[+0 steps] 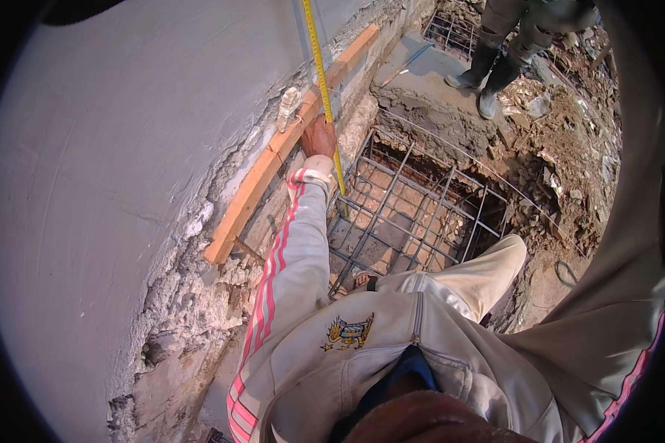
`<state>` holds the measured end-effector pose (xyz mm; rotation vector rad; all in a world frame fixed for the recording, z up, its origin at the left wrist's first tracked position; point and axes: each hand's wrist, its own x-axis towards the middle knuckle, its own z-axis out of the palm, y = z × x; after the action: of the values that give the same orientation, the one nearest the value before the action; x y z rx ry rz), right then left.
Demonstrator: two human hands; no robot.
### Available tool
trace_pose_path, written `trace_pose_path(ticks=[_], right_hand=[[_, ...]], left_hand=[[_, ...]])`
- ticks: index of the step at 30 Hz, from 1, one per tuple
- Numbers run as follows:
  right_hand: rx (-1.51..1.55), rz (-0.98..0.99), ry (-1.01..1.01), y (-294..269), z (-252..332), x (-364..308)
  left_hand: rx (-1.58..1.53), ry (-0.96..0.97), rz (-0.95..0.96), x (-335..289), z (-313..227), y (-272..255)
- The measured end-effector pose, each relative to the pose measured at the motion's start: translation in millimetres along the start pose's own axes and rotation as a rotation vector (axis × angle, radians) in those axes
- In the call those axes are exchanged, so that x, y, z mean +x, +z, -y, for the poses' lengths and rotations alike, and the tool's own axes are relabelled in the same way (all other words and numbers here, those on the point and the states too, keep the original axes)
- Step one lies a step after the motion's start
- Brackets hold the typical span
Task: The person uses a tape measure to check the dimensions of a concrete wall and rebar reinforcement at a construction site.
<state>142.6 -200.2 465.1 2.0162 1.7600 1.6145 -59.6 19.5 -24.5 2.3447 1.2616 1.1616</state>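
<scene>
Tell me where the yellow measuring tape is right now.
In the head view, the yellow measuring tape runs down from the top edge, just left of centre, crossing the wooden beam beside the left hand toward the rebar grid.

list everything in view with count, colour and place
plastered wall: 1, grey, left
long wooden batten: 1, orange, along wall
flat measuring tape: 1, yellow, across batten
small bundle: 1, whitish, on batten
steel rebar grids: 2, grey, centre and top
thin rod: 1, mostly blue, upper right
co-worker's tall boots: 2, dark, top right
loose rubble: uncounted, brown, right
pink-striped jacket: 1, cream, bottom
trousered leg: 1, cream, lower centre
left hand: 1, bare, at tape
</scene>
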Motion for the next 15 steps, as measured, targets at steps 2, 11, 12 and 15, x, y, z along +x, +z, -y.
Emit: trace_pose_path(ticks=[2, 11, 12, 15], right_hand=[[-0.152, -0.045, 0.039, -44, -23, 12], [-0.206, -0.297, 0.093, -46, -7, 127], [-0.252, -0.293, 0.097, -52, -11, 133], [-0.332, -0.305, 0.104, -64, -20, 151]], left_hand=[[-0.082, 0.004, 0.061, 3, -36, 25], [0.019, -0.132, 0.083, -1, 3, 0], [-0.020, -0.137, 0.127, -2, -15, 7], [-0.106, -0.092, 0.185, -1, -37, 32]])
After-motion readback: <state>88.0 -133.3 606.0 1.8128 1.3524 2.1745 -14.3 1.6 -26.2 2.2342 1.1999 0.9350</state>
